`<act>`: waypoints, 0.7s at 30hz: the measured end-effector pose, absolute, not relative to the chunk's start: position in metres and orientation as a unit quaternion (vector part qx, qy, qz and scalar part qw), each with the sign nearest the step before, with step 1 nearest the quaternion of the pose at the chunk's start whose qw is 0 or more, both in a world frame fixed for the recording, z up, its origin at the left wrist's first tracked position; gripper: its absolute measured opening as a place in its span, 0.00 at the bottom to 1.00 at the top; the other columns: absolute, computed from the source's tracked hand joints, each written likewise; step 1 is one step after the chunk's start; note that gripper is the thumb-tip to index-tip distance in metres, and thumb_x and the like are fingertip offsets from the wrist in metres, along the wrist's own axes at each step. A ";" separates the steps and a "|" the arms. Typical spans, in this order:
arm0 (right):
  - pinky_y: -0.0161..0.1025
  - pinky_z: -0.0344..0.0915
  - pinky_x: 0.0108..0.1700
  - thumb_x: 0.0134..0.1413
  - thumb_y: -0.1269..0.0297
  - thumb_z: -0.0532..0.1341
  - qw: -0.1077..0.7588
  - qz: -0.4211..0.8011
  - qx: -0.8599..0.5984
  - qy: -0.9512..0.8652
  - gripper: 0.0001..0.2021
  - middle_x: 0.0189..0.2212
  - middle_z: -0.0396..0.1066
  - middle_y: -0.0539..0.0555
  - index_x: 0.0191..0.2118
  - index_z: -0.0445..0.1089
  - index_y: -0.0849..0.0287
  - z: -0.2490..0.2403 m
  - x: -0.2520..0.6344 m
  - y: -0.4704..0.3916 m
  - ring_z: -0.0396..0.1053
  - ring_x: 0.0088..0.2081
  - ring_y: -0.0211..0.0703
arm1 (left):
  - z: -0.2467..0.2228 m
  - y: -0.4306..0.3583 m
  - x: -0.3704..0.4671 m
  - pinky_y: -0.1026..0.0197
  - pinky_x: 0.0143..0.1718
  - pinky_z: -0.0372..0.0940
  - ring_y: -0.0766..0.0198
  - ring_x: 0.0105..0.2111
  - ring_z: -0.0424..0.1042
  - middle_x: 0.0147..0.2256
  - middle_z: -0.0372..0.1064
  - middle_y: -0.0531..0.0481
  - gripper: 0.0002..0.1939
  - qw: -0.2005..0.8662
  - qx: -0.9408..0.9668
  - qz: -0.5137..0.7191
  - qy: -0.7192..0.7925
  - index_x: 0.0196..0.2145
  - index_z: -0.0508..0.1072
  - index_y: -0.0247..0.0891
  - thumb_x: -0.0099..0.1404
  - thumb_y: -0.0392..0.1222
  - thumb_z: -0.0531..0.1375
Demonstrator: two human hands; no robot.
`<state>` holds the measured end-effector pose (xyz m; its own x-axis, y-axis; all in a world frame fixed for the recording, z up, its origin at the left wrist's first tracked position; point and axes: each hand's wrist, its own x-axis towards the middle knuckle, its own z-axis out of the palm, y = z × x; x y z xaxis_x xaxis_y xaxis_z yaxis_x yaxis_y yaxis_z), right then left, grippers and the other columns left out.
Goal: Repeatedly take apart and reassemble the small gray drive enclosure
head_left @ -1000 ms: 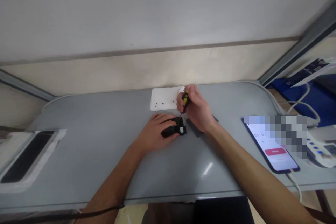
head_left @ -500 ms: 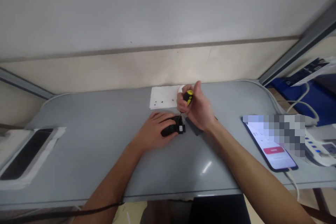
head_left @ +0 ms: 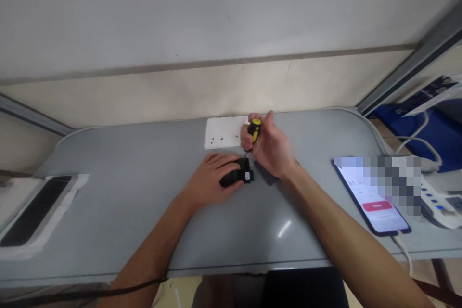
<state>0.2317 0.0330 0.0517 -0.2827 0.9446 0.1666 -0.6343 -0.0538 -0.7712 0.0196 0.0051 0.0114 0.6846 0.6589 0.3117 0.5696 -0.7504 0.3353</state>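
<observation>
- Over the last second, our right hand (head_left: 269,149) has shifted its grip on the screwdriver (head_left: 254,130): the thumb has come away from the handle and points up, while the curled fingers keep hold of it.
- Since half a second ago, the handle has swung from a rightward lean to nearer upright. We judge this to be part of a turning stroke, with the work on this spot unfinished.
- The shaft runs down to the black device (head_left: 230,179) on the tabletop (head_left: 126,202); what its tip meets there is too small to tell.
- Our left hand (head_left: 212,180) stays put, pinching the device between thumb and fingers, which likely keeps it from twisting.
- Behind it, the small dark bits (head_left: 222,139) remain on the white paper (head_left: 224,127), so we see none taken up.
</observation>
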 end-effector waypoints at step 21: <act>0.37 0.55 0.30 0.67 0.42 0.62 0.576 0.698 -0.211 -0.368 0.19 0.26 0.54 0.48 0.34 0.66 0.53 0.060 0.231 0.031 0.52 0.28 0.39 | 0.015 0.006 0.022 0.43 0.65 0.63 0.48 0.59 0.75 0.57 0.77 0.48 0.24 0.224 0.864 0.211 0.398 0.58 0.73 0.48 0.66 0.52 0.69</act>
<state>0.2314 0.0307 0.0599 -0.2465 0.9604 0.1298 -0.6495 -0.0643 -0.7577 0.0218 0.0056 0.0155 0.5939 0.7824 0.1873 0.5931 -0.5831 0.5552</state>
